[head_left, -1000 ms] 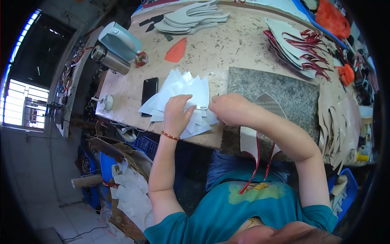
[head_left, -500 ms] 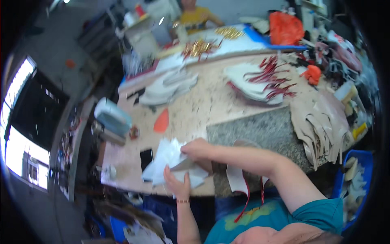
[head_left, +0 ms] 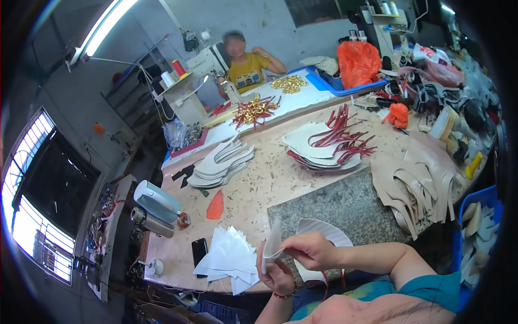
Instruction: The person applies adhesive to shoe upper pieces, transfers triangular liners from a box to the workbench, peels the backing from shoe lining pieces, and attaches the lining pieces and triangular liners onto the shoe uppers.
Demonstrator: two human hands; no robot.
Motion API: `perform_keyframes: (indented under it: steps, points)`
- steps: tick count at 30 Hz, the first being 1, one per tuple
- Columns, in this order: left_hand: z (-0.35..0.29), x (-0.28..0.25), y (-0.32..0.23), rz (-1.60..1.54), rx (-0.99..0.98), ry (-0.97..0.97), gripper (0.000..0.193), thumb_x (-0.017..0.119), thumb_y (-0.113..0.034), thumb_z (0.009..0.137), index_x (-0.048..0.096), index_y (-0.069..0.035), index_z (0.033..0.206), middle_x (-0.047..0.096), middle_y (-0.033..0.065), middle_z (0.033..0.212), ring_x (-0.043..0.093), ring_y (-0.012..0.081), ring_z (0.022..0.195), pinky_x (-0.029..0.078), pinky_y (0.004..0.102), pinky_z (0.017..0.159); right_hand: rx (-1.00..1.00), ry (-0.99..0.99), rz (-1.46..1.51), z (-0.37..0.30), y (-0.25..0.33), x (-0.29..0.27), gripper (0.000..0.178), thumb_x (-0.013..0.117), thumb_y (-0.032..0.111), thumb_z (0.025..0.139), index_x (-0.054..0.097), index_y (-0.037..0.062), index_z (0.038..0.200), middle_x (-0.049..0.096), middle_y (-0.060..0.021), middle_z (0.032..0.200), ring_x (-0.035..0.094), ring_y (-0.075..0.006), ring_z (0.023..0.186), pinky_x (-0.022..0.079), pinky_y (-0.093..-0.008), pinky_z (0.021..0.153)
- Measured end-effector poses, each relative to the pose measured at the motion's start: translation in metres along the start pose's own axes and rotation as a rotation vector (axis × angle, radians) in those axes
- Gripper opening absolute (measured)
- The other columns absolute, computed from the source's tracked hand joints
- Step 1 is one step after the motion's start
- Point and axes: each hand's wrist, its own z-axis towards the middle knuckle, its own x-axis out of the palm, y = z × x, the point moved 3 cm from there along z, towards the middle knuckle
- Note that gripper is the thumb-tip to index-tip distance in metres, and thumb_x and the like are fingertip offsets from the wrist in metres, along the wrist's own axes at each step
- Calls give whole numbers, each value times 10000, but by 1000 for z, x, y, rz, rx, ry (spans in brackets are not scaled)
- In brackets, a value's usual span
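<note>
Both my hands are together over the front edge of the table, around a thin whitish sheet piece (head_left: 272, 241) that stands bent upward. My left hand (head_left: 277, 276) grips it from below and the left. The fingertips of my right hand (head_left: 312, 249) pinch its right edge. To the left lies a loose pile of pointed white sheets (head_left: 229, 256). Behind and below my right hand, a white curved cut piece (head_left: 330, 232) with dark red strips rests partly on the grey stone slab (head_left: 345, 202); my hand and forearm hide part of it.
A black phone (head_left: 199, 254), a blue jug (head_left: 155, 198) and a steel flask (head_left: 152, 221) stand left. Farther back are stacked white pieces (head_left: 224, 162) and a stack with red strips (head_left: 324, 146). Beige cut pieces (head_left: 413, 181) lie right. A person (head_left: 248, 70) sits across the table.
My hands have moved right, off the white pile, with the whitish piece now raised between them. The view has tilted up, showing more of the room and the person opposite.
</note>
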Motion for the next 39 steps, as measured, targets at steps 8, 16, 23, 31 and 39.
perform_keyframes:
  steps: [8, 16, 23, 31, 39]
  points:
    - [90, -154, 24, 207, -205, -325, 361, 572, -164, 924, 460, 8, 1221, 567, 149, 1089, 590, 240, 971, 507, 345, 831, 206, -774, 457, -64, -22, -136, 158, 446, 42, 965, 599, 4, 969, 644, -44, 849, 598, -90, 695, 487, -231, 653]
    - [10, 35, 21, 79, -278, 574, 762, 643, -298, 891, 233, 17, 1451, 341, 159, 1462, 351, 259, 1340, 286, 388, 1094, -280, -458, -692, -47, 1, -87, 253, 645, 26, 728, 683, 40, 978, 686, -113, 917, 665, -260, 737, 542, -330, 650]
    - [-12, 54, 41, -410, -960, 167, 483, 423, -319, 1007, 338, -9, 1367, 534, 132, 1216, 543, 247, 1133, 431, 377, 986, -15, -195, -390, -37, -3, -45, 292, 666, 42, 757, 636, 34, 1047, 631, -124, 1019, 635, -295, 843, 523, -366, 764]
    - [-19, 35, 48, 21, -780, 429, 206, 552, -89, 949, 471, -33, 1130, 570, 45, 1046, 559, 90, 949, 472, 228, 784, 44, -214, -646, -31, -11, -61, 322, 689, 74, 739, 621, 75, 1053, 616, -89, 1020, 614, -270, 836, 478, -366, 768]
    - [-8, 29, 27, 485, -370, 531, 331, 764, -68, 771, 595, 0, 1047, 612, 65, 969, 599, 163, 882, 496, 279, 761, 399, 52, -365, -59, -24, -66, 207, 643, 147, 840, 669, 36, 1012, 658, -129, 794, 652, -256, 713, 493, -360, 684]
